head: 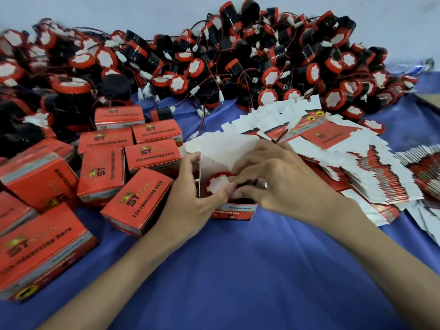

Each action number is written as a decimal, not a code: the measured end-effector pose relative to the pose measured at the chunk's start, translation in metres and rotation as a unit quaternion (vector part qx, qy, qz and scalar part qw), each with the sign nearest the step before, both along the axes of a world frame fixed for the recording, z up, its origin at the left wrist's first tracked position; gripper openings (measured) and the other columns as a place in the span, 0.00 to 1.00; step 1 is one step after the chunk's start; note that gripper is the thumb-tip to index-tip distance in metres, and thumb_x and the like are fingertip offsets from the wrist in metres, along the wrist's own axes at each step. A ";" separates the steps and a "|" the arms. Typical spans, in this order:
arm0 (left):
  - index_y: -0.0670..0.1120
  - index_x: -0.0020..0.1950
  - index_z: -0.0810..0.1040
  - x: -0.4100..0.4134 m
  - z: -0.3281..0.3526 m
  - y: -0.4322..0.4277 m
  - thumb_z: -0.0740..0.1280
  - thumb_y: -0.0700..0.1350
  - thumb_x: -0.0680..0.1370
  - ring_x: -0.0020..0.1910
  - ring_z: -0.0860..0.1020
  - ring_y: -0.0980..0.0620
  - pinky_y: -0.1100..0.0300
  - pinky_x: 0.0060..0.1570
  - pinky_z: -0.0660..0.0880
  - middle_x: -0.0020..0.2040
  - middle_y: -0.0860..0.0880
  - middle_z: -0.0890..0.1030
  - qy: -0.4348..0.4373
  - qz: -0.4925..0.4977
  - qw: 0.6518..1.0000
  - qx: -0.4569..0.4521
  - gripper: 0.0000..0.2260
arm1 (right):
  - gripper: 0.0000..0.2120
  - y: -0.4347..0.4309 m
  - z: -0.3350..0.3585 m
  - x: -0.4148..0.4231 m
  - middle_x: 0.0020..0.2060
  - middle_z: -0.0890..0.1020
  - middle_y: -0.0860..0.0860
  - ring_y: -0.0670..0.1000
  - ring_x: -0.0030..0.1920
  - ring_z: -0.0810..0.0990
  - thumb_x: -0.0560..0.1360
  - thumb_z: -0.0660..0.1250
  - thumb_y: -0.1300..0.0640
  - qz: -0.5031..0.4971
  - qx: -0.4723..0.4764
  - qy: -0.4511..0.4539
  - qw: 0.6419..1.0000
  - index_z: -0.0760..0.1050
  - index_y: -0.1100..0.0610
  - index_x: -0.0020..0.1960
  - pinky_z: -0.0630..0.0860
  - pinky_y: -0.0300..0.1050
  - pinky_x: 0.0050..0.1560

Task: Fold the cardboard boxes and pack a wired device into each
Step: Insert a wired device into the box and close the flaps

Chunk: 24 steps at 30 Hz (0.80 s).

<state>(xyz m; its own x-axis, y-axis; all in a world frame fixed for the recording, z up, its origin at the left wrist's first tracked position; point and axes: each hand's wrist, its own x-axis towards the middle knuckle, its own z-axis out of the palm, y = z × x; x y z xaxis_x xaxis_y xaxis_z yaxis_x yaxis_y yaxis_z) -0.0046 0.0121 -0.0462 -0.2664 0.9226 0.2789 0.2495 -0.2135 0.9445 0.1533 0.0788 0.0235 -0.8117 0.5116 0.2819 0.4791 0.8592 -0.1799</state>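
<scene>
On the head view I see both hands meeting over an open box point(234, 211) that stands on the blue-covered desk point(238, 270), near the middle. Its white flaps point(221, 148) stand up at the back. A device point(217, 185), red-rimmed with a white face, sits inside the box, its face tilted toward the left.

The left hand point(190, 194) grips the box's left wall, fingers curled over the edge and thumb against the device's face. The right hand point(281, 184) curls down over the device from the right. Its fingertips are blurred, so I think they pinch the black body, though it may be the wire.

Left of the box lie closed boxes point(135, 201), red and set at different angles. Behind, a heap point(214, 55) of loose devices with red and black wires stretches across the desk. To the right, flat boxes point(357, 167) lie fanned in stacks, just beside the right hand.
</scene>
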 end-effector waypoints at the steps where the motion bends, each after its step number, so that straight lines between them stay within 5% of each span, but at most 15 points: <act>1: 0.50 0.65 0.66 0.000 0.000 0.000 0.71 0.60 0.63 0.56 0.78 0.61 0.61 0.55 0.75 0.55 0.58 0.79 0.005 0.002 1.000 -0.001 0.34 | 0.06 0.000 -0.002 0.000 0.46 0.81 0.42 0.46 0.54 0.71 0.71 0.71 0.50 0.002 0.012 0.003 1.000 0.86 0.49 0.44 0.62 0.49 0.54; 5: 0.57 0.58 0.69 0.001 0.002 -0.001 0.73 0.51 0.68 0.55 0.78 0.63 0.66 0.53 0.74 0.53 0.62 0.80 0.026 -0.004 1.000 -0.007 0.22 | 0.11 -0.001 -0.015 0.006 0.44 0.79 0.44 0.44 0.51 0.70 0.72 0.67 0.49 0.040 0.063 0.014 0.997 0.85 0.53 0.37 0.61 0.49 0.57; 9: 0.57 0.58 0.70 0.000 0.002 -0.001 0.73 0.46 0.72 0.56 0.77 0.65 0.70 0.54 0.73 0.54 0.62 0.79 0.031 -0.013 0.999 -0.014 0.19 | 0.09 0.010 -0.017 0.008 0.55 0.73 0.58 0.55 0.52 0.72 0.72 0.70 0.62 -0.041 0.131 0.283 0.949 0.80 0.64 0.51 0.73 0.45 0.52; 12: 0.61 0.59 0.68 -0.001 0.001 -0.001 0.74 0.43 0.72 0.57 0.75 0.68 0.75 0.54 0.70 0.56 0.64 0.77 0.045 -0.003 0.999 -0.024 0.23 | 0.16 0.013 -0.017 0.003 0.51 0.75 0.54 0.49 0.45 0.77 0.71 0.73 0.65 -0.134 -0.006 0.411 0.902 0.73 0.63 0.56 0.76 0.39 0.42; 15: 0.62 0.59 0.67 0.000 0.002 0.000 0.75 0.46 0.71 0.57 0.74 0.69 0.74 0.54 0.70 0.56 0.64 0.76 0.048 0.005 0.998 -0.031 0.24 | 0.08 0.006 -0.021 0.001 0.36 0.78 0.46 0.41 0.34 0.76 0.72 0.71 0.63 -0.110 -0.092 0.440 0.886 0.75 0.58 0.50 0.74 0.34 0.37; 18: 0.58 0.62 0.68 0.000 0.002 0.000 0.75 0.49 0.70 0.59 0.76 0.63 0.60 0.60 0.74 0.58 0.60 0.77 0.045 -0.002 0.998 -0.036 0.24 | 0.16 -0.007 -0.023 -0.004 0.40 0.78 0.48 0.45 0.36 0.78 0.70 0.73 0.54 -0.073 -0.068 0.437 0.894 0.71 0.56 0.53 0.75 0.36 0.38; 21: 0.52 0.66 0.68 0.000 0.004 0.000 0.75 0.47 0.71 0.60 0.76 0.60 0.55 0.62 0.74 0.59 0.58 0.77 0.048 -0.016 0.998 -0.032 0.26 | 0.30 -0.011 -0.027 -0.008 0.51 0.74 0.52 0.45 0.45 0.76 0.65 0.78 0.49 -0.149 -0.067 0.402 0.901 0.63 0.51 0.57 0.76 0.37 0.41; 24: 0.50 0.70 0.65 -0.002 0.004 -0.001 0.75 0.50 0.70 0.63 0.73 0.60 0.54 0.66 0.71 0.63 0.57 0.75 0.058 -0.016 0.997 -0.047 0.31 | 0.21 -0.001 -0.019 -0.005 0.46 0.77 0.50 0.45 0.42 0.78 0.68 0.77 0.57 -0.191 -0.175 0.443 0.858 0.68 0.51 0.52 0.78 0.43 0.45</act>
<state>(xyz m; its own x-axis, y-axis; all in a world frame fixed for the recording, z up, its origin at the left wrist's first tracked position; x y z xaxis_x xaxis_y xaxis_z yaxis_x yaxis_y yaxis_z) -0.0061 0.0112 -0.0423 -0.2073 0.9538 0.2173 0.3533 -0.1341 0.9258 0.1484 0.0780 0.0050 -0.1116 0.8721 0.4764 0.2564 0.4884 -0.8341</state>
